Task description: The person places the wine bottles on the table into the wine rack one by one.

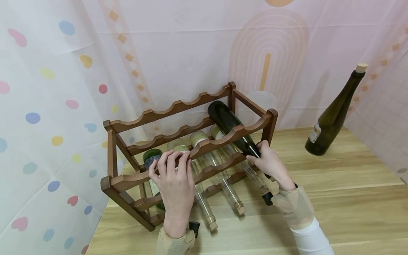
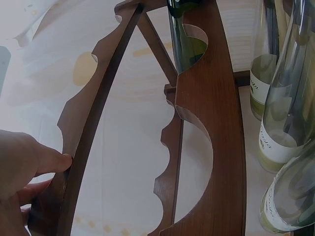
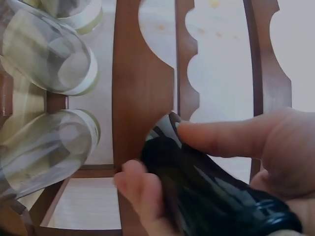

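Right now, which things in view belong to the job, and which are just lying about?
Part of the job:
- dark bottle, held by the right hand
- wooden rack, gripped by the left hand
- clear bottles lower in the rack, probably already stowed

Just about:
- green corked bottle standing apart on the table, possibly a later one
- patterned cloth behind

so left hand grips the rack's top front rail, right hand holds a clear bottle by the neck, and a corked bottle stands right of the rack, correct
Not quite: the head view shows the right hand holding a dark bottle by the neck, not a clear one. The rest of what you said is right.
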Demonstrator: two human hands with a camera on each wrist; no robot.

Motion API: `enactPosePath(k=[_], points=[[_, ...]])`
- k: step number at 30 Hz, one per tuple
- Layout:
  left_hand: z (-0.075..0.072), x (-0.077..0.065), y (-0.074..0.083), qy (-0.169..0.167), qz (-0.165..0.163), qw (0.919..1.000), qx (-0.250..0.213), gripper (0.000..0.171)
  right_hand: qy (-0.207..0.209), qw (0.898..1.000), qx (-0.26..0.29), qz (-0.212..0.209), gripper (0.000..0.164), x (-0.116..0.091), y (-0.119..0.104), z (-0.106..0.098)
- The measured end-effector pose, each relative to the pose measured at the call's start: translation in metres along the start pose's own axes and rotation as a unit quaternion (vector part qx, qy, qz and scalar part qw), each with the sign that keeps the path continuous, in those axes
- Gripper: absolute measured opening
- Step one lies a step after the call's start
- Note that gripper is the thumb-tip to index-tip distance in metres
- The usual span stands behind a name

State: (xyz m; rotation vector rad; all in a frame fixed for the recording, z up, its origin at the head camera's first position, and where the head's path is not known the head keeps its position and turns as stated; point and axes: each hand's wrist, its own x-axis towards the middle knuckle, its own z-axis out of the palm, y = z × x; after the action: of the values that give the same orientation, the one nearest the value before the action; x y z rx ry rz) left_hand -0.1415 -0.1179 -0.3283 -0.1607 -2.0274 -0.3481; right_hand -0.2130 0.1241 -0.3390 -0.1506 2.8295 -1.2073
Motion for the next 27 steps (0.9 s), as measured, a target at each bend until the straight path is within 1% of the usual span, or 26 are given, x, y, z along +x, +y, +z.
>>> enactPosePath(k=[3,5,8,10,12,15,21,24,27], points=[[0.000,-0.001,0.000,-0.005,0.000,1.0000,-0.001,0.012,-0.024,0.999,0.013,-0.018,0.045,-0.001,0.003,-0.004],[0.000,-0.002,0.000,-0.007,0.000,1.0000,-0.001,0.012,-0.046,0.998,0.040,-0.017,0.047,-0.002,0.005,-0.006],[0.000,-0.002,0.000,-0.007,0.002,1.0000,0.001,0.012,-0.064,0.994,0.085,-0.012,0.049,-0.005,0.011,-0.010],[0.000,-0.002,-0.001,-0.004,0.003,1.0000,0.001,0.012,-0.068,0.993,0.101,-0.005,0.052,-0.006,0.014,-0.012],[0.000,-0.001,-0.001,-0.001,0.003,1.0000,0.002,0.012,-0.065,0.993,0.100,-0.004,0.052,-0.006,0.017,-0.015],[0.000,-0.001,-0.001,0.000,0.004,1.0000,0.000,0.012,-0.071,0.993,0.092,0.008,0.053,-0.007,0.019,-0.019],[-0.001,-0.001,-0.001,0.002,0.003,1.0000,-0.001,0.012,-0.095,0.991,0.088,0.021,0.054,-0.005,0.025,-0.022],[0.000,0.000,-0.001,0.003,0.002,1.0000,-0.002,0.011,-0.091,0.992,0.083,0.020,0.053,-0.003,0.026,-0.021],[0.000,0.000,0.000,0.004,0.001,1.0000,-0.003,0.011,-0.077,0.993,0.082,0.020,0.050,-0.002,0.027,-0.020]])
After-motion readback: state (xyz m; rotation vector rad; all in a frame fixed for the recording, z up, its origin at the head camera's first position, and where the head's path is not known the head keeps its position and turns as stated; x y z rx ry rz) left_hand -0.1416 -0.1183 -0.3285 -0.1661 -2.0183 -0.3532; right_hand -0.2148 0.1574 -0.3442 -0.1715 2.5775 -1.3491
